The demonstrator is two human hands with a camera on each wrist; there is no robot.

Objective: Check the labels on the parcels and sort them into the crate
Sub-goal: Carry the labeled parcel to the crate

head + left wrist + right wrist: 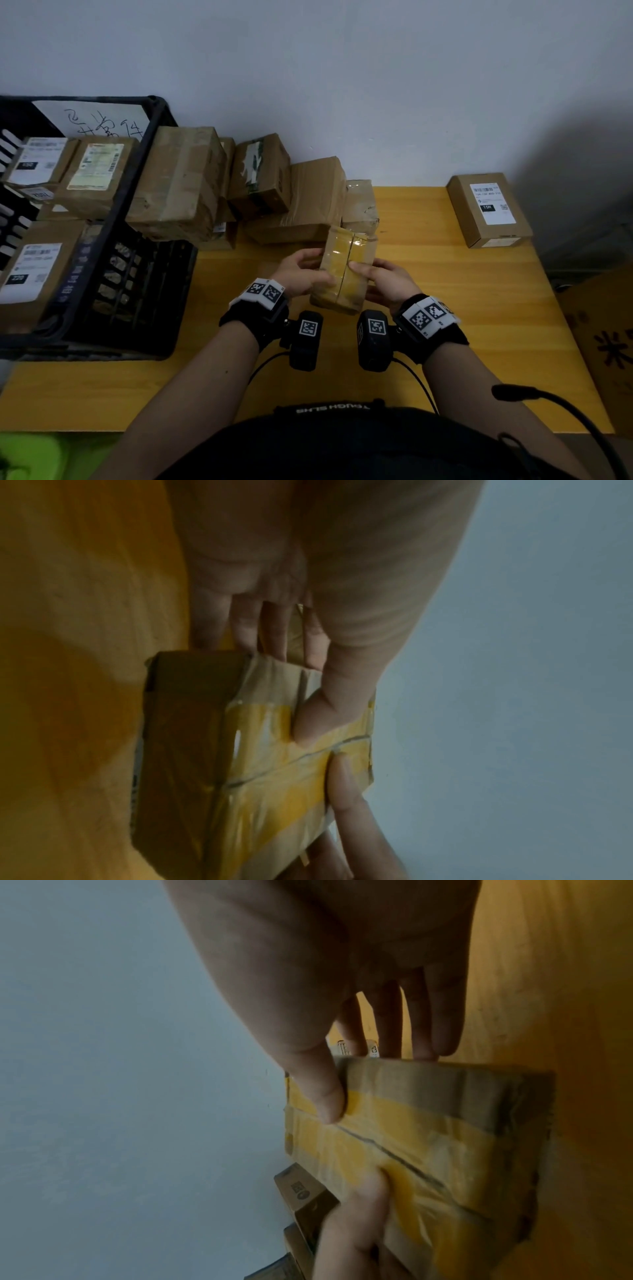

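A person stands at a yellow wooden worktop [445, 308], both forearms reaching forward from the bottom of the head view, each wrist wearing a black strap with square coded markers. Between the two hands, lifted above the worktop near its middle, is a small cardboard parcel [346, 270] wrapped in yellow tape. The left hand [301, 270] grips the parcel's left side, thumb pressed on the taped top face and fingers wrapped underneath. The right hand [385, 281] mirrors it on the right side, thumb lying on top beside the centre seam, fingers curled below. Both grips are clamped on the parcel. No label shows on its upper face.

To the left, a black plastic crate [137, 205] sits on the worktop and holds several labelled boxes. Just beside the crate, against the wall, is a pile of brown parcels [239, 185]. Well apart, at the far right corner, lies a single box with a white label [489, 209].
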